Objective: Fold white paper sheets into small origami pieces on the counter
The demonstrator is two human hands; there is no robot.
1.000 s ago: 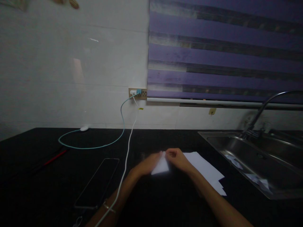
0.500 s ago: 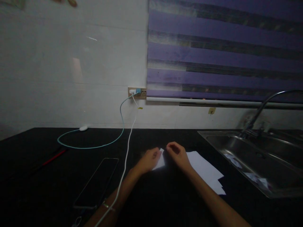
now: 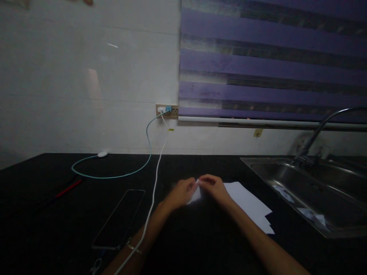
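Right hand (image 3: 215, 188) has moved in to meet the small white paper (image 3: 195, 196)

Half a second ago the right hand stood slightly apart from the paper; now its fingertips touch the upper tip, beside those of the left hand (image 3: 180, 193). The left hand's grip is pinched nearly closed on the paper's left side and covers part of it. The right hand's grip is also drawn together at the tip, thumb and forefinger meeting there with a rounded gap behind them.

Taking the white sheets (image 3: 247, 203) as landmark, the small paper is just to their left, over the dark counter (image 3: 200, 244). The right forearm crosses the sheets' near left side. Well to the left of the sheets lies a phone (image 3: 120, 219); between it and them runs a white cable (image 3: 155, 183), passing across the left forearm. To the right of the sheets is the metal sink (image 3: 249, 163), with pale patches along its near edge, too blurred to identify. Above and beyond the sheets hangs a purple striped blind (image 3: 243, 65).
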